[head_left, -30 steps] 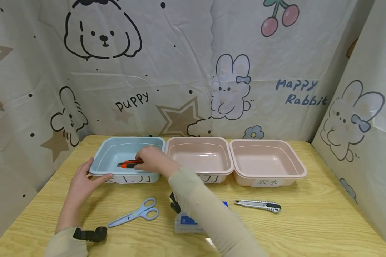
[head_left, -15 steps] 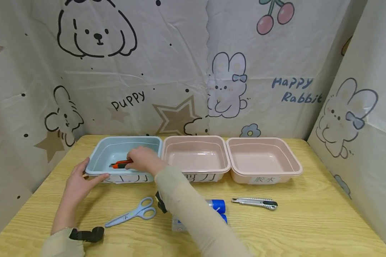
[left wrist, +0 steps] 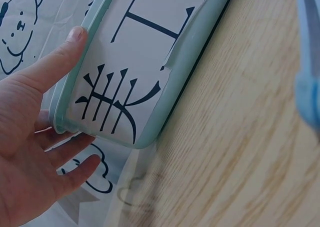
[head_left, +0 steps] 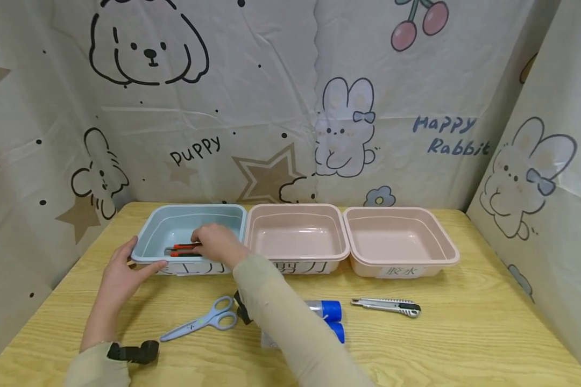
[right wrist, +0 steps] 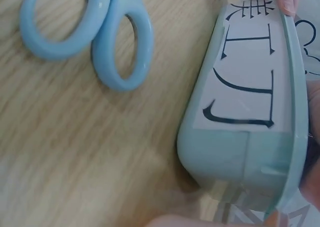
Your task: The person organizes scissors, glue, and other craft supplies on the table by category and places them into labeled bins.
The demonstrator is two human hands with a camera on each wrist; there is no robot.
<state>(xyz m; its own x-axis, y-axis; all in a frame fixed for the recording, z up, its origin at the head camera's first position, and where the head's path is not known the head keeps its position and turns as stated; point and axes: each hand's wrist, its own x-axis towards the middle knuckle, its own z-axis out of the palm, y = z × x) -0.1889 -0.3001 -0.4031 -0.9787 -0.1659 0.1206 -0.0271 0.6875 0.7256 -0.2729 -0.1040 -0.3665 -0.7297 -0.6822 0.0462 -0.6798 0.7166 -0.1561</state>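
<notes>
In the head view my left hand point(head_left: 116, 282) holds the front left corner of the light blue bin point(head_left: 193, 208), thumb on the front rim and fingers along the side. The left wrist view shows that thumb point(left wrist: 65, 54) on the rim of the labelled bin point(left wrist: 150, 129). My right hand point(head_left: 219, 244) reaches inside the bin, its fingers on a red and black utility knife point(head_left: 184, 246). A second red-tipped knife point(head_left: 184, 254) lies just in front of it. The right fingertips are mostly hidden. In the right wrist view, the bin wall point(right wrist: 220, 154) covers most of this hand.
Two pink bins point(head_left: 297, 206) point(head_left: 402, 210) stand in a row to the right. Light blue scissors point(head_left: 200, 322), blue-capped tubes point(head_left: 331, 312) partly under the right sleeve, and a silver utility knife point(head_left: 387, 307) lie on the wooden table. A printed cloth point(head_left: 271, 97) hangs behind.
The right hand has shifted slightly within the blue bin, and the two red and black knives sit lower and farther apart. The left hand stays on the corner.
</notes>
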